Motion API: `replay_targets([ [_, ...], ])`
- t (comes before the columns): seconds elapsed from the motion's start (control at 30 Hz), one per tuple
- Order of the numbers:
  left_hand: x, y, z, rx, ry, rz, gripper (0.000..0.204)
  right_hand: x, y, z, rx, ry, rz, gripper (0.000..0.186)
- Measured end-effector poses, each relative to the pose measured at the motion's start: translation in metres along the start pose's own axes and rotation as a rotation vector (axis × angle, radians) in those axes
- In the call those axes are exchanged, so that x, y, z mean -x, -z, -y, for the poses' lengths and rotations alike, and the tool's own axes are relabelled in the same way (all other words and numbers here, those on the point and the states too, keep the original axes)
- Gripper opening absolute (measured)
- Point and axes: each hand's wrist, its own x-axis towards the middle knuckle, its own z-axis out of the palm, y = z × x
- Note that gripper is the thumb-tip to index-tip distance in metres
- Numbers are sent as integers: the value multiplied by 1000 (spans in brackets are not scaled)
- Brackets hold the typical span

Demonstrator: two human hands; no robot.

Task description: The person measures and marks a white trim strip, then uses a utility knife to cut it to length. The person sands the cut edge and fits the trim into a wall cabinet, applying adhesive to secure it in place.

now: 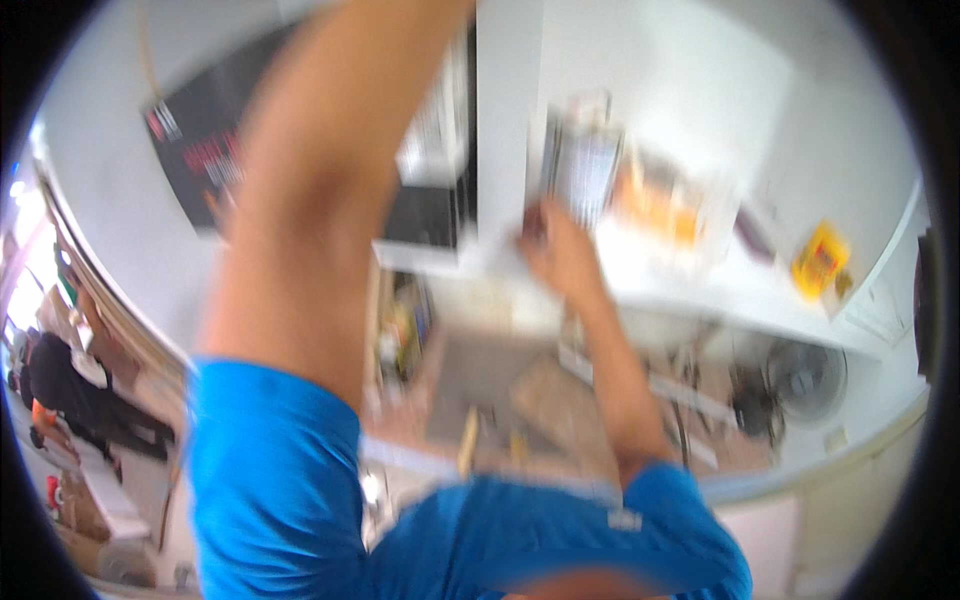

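Observation:
My left arm rises past the top edge, so its hand is out of sight. Blurred by motion, my right hand (565, 255) is closed around or against something small and dark that I cannot make out, at the front of a white shelf (660, 275). Just above it stands a silvery rectangular container (590, 165). Beside that lies a blurred orange-and-clear item (655, 205). Farther right are a dark elongated item (755, 235) and a yellow packet (820, 260). A black printed box or panel (190, 160) is behind my left arm.
Below the shelf are a fan (805, 380), a grey board (450, 380), a cardboard piece (550, 405) and assorted clutter (400, 330). At the far left another person in dark clothing (75, 390) bends over, with others partly visible beyond.

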Motion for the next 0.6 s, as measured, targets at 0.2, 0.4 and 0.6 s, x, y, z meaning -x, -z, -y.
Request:
replay_targets([
  [0.2,-59,-40,-19,-135,16,-252,42,10,21,7,-118,108,-54,35],
  [0.4,-63,-44,-14,61,143,-141,54,3,16,0,-124,125,-34,39],
  [0.6,-64,-48,-10,162,162,-57,55,1,18,-3,-117,158,-42,39],
])
